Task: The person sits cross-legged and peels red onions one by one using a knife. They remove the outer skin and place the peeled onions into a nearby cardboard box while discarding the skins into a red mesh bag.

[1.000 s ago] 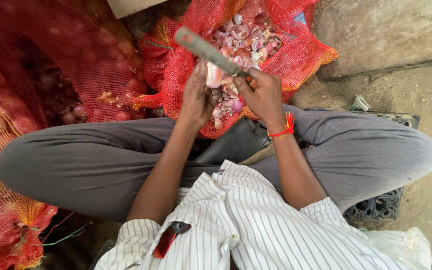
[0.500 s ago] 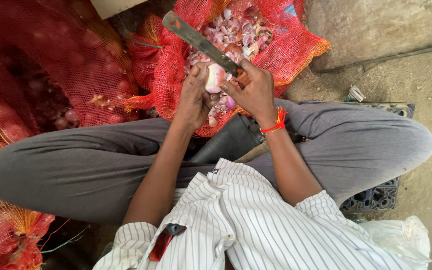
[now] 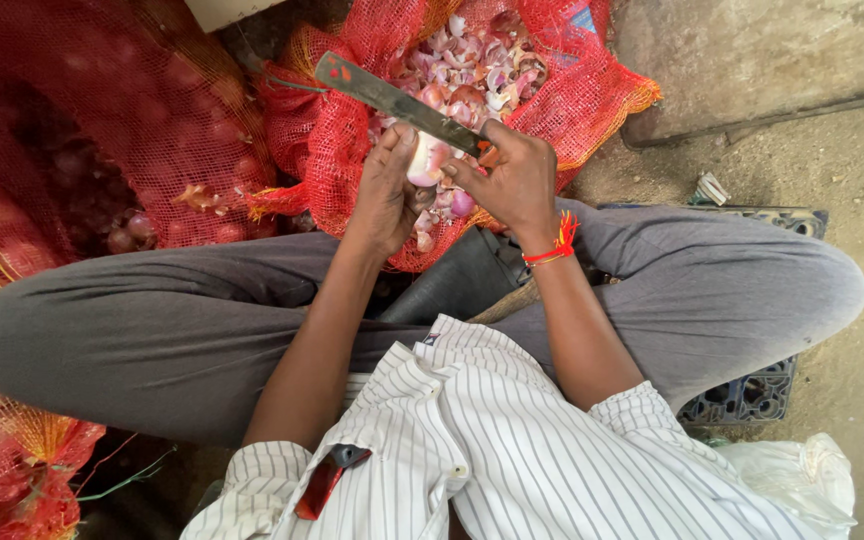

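Onion (image 3: 428, 158), pale and part peeled, sits pinched in the left hand (image 3: 384, 190) at about 12 o'clock from the lap, over an open red mesh sack (image 3: 352, 150) full of peelings. Right hand (image 3: 514, 180) is closed around the handle of one long knife (image 3: 392, 100), whose blade runs out toward 10 o'clock, touching the onion. One red thread band (image 3: 555, 246) circles the right wrist. Two more red sacks of onions (image 3: 102, 150) crowd 9 o'clock. Crossed grey trouser legs (image 3: 152, 330) rest on a dusty concrete floor (image 3: 832, 170); a concrete slab (image 3: 752, 50) lies at 2 o'clock
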